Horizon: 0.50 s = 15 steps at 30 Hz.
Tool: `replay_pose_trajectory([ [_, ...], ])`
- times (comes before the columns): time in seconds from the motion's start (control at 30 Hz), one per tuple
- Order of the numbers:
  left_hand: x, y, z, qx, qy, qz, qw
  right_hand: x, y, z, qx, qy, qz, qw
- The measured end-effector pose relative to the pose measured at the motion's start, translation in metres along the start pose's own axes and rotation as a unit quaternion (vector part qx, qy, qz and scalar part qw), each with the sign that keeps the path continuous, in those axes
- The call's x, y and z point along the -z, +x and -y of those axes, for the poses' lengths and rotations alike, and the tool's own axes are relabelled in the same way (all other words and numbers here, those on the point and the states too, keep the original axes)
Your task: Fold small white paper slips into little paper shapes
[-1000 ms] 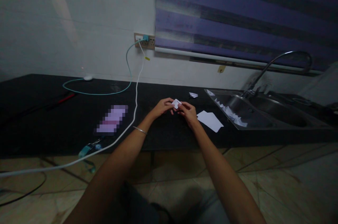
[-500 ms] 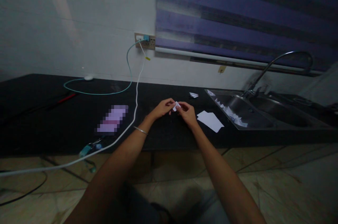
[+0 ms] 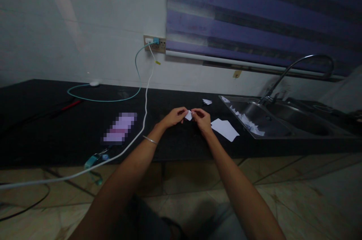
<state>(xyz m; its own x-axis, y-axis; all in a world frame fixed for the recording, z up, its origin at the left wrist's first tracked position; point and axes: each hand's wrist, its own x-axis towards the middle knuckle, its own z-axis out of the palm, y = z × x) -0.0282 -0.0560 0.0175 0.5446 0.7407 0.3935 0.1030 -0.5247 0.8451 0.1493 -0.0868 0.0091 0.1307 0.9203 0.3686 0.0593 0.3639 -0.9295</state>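
- Closest to the camera: both forearms reach out from 6 o'clock, with a thin bangle (image 3: 149,140) on the left wrist.
- Left hand (image 3: 172,116) and right hand (image 3: 201,119) meet just above the front part of the black counter (image 3: 56,130), a bit right of centre.
- Between them is the small white paper piece (image 3: 188,115). Each hand has thumb and fingertips closed on its own edge of it, the left from 9 o'clock and the right from 3 o'clock. The other fingers are curled in. It's held up off the counter, not lying on it.
- My read: this is mid-fold or mid-crease on that tiny piece. It's too dim and small to make out the actual fold lines.
- Anything further with it calls for a tight fingertip pinch on both sides, because there's barely any edge to grab.
- At 3 o'clock from the right hand, just beside it, a couple of flat white sheets (image 3: 225,129) lie on the counter.
- At 9 o'clock from the left hand a white cable (image 3: 145,100) runs across, with a blurred-out pale rectangle (image 3: 120,127) beyond it.
- Further back at 1 o'clock sits a lone crumpled scrap (image 3: 207,101).
- Off at 3 o'clock is the steel sink (image 3: 296,136) with more white scraps (image 3: 249,121) along its near-left wall and a curved tap (image 3: 299,63) over it.
- At the back, a teal cable (image 3: 113,100) loops up to the wall socket (image 3: 155,43) at 12 o'clock, and the purple blind (image 3: 254,17) hangs above the sink.
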Motion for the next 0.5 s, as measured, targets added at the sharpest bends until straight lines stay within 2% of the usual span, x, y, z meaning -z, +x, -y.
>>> replay_pose_trajectory([
  [0.27,0.0008,-0.0005,-0.0002,-0.014,0.037,-0.014,0.999,0.0001,0.0004,0.0000,0.024,0.005,0.014,1.000],
  [0.5,0.0032,-0.0017,0.0011,-0.023,0.067,0.004,0.997,0.0003,0.0015,-0.0028,0.043,-0.022,0.004,0.999],
])
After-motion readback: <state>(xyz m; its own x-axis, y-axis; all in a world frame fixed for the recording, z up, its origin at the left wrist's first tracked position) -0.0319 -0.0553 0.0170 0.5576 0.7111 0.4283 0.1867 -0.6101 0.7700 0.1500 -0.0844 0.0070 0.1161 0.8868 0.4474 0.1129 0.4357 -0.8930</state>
